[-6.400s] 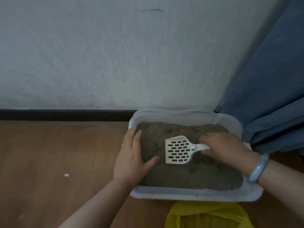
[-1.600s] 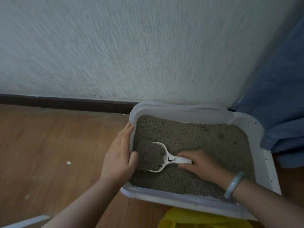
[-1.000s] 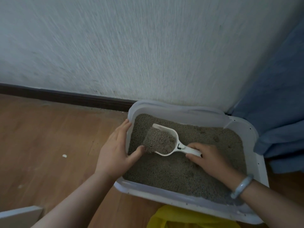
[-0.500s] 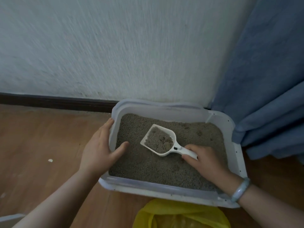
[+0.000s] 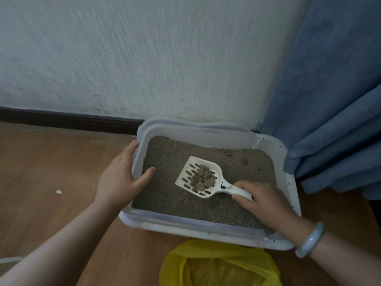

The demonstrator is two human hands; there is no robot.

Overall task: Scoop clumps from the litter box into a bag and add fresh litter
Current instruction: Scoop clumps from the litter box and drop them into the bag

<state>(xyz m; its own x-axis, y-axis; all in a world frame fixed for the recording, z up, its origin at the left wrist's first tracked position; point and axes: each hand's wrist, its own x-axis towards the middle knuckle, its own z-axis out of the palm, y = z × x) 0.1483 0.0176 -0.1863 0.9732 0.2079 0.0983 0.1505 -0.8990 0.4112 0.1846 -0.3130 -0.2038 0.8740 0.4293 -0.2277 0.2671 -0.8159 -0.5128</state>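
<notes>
Our left hand (image 5: 121, 178) grips the left wall of the litter box (image 5: 206, 226), fingers outside and thumb on the litter, steadying it on the floor. Mid-box, the scoop (image 5: 185, 178) was heaped with loose grains a moment ago and now carries only sifted clumps (image 5: 203, 178). Our right hand (image 5: 266, 201) is wrapped round its handle, so we judge this load ready for the yellow bag (image 5: 220, 265) by the box's near edge. The bag is cut off below, our fingers hide the handle's end, and no fresh litter supply shows.
</notes>
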